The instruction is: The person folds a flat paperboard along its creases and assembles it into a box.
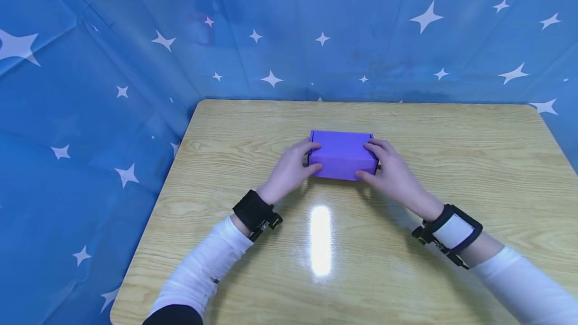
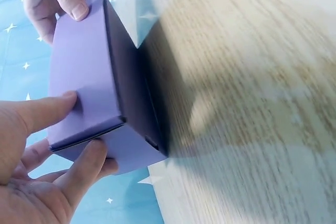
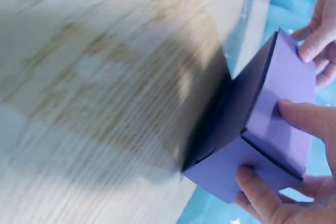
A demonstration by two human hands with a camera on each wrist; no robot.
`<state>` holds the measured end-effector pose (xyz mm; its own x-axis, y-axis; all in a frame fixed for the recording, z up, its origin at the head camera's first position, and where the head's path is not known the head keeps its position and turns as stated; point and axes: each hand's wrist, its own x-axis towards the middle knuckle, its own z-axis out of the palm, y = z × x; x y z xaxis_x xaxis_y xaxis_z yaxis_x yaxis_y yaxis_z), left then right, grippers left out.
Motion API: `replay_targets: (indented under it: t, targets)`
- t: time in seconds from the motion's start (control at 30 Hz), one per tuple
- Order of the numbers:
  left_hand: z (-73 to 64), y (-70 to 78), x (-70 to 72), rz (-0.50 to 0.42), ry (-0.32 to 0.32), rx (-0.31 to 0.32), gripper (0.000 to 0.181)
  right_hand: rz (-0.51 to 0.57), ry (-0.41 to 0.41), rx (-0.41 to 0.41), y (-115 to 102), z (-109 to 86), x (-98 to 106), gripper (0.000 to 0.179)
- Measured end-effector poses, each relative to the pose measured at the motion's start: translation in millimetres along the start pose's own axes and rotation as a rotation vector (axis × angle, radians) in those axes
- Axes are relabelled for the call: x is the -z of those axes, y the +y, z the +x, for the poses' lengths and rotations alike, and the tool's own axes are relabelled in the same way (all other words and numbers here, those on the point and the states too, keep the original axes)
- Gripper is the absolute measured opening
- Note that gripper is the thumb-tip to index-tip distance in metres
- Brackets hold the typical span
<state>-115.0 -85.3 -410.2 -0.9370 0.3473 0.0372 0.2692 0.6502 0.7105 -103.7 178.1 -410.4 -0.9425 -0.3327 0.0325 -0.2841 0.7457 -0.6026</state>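
Observation:
A purple cardboard box (image 1: 343, 152) with its lid closed is between both hands, over the far middle of the table. My left hand (image 1: 291, 167) grips its left end, thumb on the face toward me and fingers on the side and top. At the opposite end, my right hand (image 1: 393, 169) holds it the same way. In the left wrist view the box (image 2: 86, 66) shows a thumb pressed on its broad face and fingertips at its end panel. The right wrist view shows the box's dark face (image 3: 236, 114) turned toward the table, close over it.
The pale wood-grain table (image 1: 451, 164) spreads around the box, with a bright light reflection in front of it. A blue cloth (image 1: 289, 29) with white stars hangs behind and to the left. Each wrist wears a black strap (image 1: 253, 210) with a small camera.

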Motion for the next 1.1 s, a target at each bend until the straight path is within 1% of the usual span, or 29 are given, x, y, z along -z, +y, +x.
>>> replay_targets:
  t: [0.13,0.3,0.47,0.63,0.73,0.9,1.0,1.1]
  targets:
    - [-1.8,-1.4,-3.2,0.011,-0.003,0.006,0.041,-0.024,0.024,0.024,4,-1.9,-3,0.067]
    - [0.3,-4.5,-5.7,0.029,-0.018,0.019,0.033,-0.026,0.021,0.022,8,-0.1,-5,0.06]
    - [12.0,-7.0,-5.9,0.054,0.0,0.007,0.033,-0.037,0.024,0.026,13,10.4,-4,0.06]
    - [20.9,-9.4,-6.1,0.082,-0.002,-0.003,0.032,-0.074,0.017,0.02,18,19.1,-4,0.061]
    - [23.1,-10.3,-6.7,0.092,-0.001,-0.007,0.033,-0.086,0.008,0.019,21,21.3,-4,0.062]
    - [25.9,-12.2,-7.5,0.106,0.019,-0.001,0.034,-0.119,0.009,0.036,23,23.2,-2,0.062]
    - [26.9,-12.9,-7.1,0.148,0.019,-0.001,0.036,-0.15,0.006,0.048,25,24.1,0,0.062]
    - [27.4,-13.9,-4.7,0.19,0.025,0.009,0.043,-0.176,0.004,0.057,28,24.4,2,0.067]
